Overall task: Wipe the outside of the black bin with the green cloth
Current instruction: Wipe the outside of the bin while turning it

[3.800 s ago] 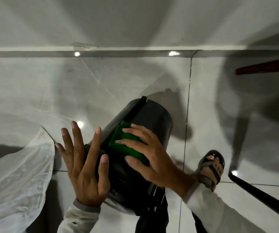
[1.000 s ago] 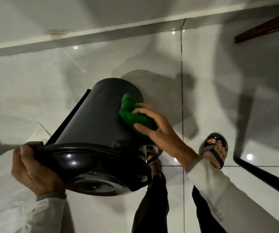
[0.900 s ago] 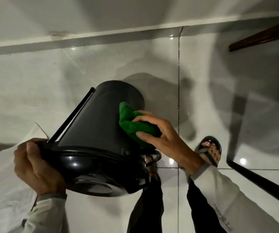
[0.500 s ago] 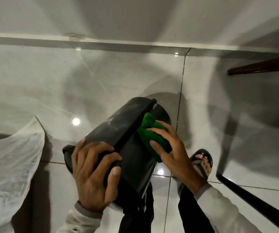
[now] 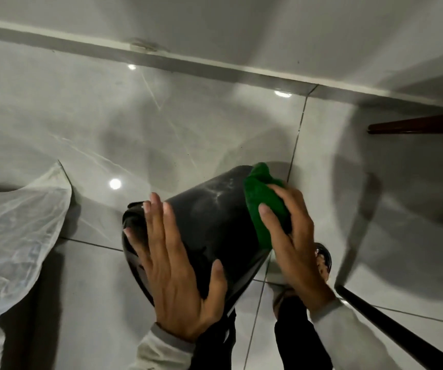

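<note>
The black bin (image 5: 212, 217) is tipped on its side and held off the floor in front of me, its base pointing away. My left hand (image 5: 177, 268) lies flat on the bin's near upper side, fingers spread over the rim end, thumb wrapped on the wall. My right hand (image 5: 292, 244) presses the bunched green cloth (image 5: 261, 201) against the bin's right side near the base. The bin's wall shows dusty grey smears by the cloth. The opening and the lid are hidden.
A crumpled white plastic bag (image 5: 14, 236) lies on the glossy tiled floor at left. A dark pole (image 5: 402, 335) runs diagonally at lower right, a brown wooden bar (image 5: 418, 126) sits at right. My sandalled foot (image 5: 321, 260) shows behind the right hand. The wall's base runs across the top.
The bin has been turned: its black side rod no longer shows on top. My left hand went from gripping to lying flat, and the cloth slid toward the base end.
</note>
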